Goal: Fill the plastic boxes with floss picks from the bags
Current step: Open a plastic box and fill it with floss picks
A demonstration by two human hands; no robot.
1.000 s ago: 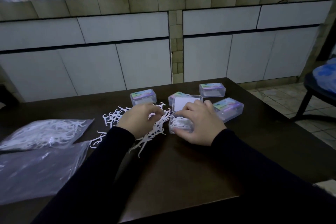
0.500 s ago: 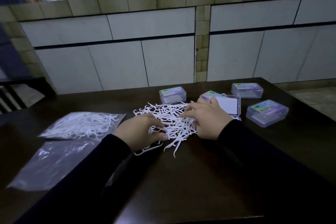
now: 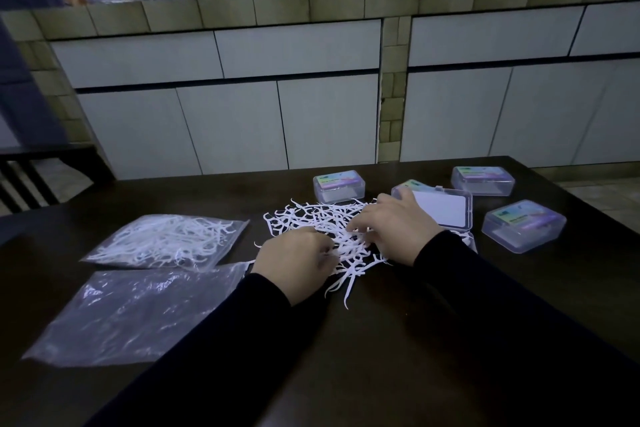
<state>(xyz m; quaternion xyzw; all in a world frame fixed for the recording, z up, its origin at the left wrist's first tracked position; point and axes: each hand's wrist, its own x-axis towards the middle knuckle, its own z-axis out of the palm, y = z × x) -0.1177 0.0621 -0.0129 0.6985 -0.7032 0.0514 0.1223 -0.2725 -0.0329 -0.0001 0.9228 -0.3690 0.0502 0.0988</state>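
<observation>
We find a dark wooden counter (image 3: 433,340) bearing a loose heap of white floss picks (image 3: 322,222) near its middle; both hands are in that heap. The left hand (image 3: 294,263) lies at the near left edge of the heap, its fingers curled down into the picks; whether it actually pinches any we cannot tell. The right hand (image 3: 394,229) lies palm down over the right side of the heap, fingers bent with their tips among the picks; whether it holds any we likewise cannot tell. Both arms wear dark sleeves (image 3: 485,288).

Just behind the right hand stands an open plastic box (image 3: 446,211) with its clear lid raised; its lower part is hidden by the wrist, so its contents cannot be judged. Three closed plastic boxes with coloured labels stand around it: one (image 3: 339,187) touching the far edge of the heap, one (image 3: 483,180) toward the far right, one (image 3: 523,225) just right of the open box.

To the left of the heap lies a clear bag of floss picks (image 3: 166,241); nearer us, just beside it, lies a flat clear bag (image 3: 135,315) that appears empty.

Behind the counter runs a row of white cabinets (image 3: 242,107) under a tiled ledge (image 3: 277,7).
</observation>
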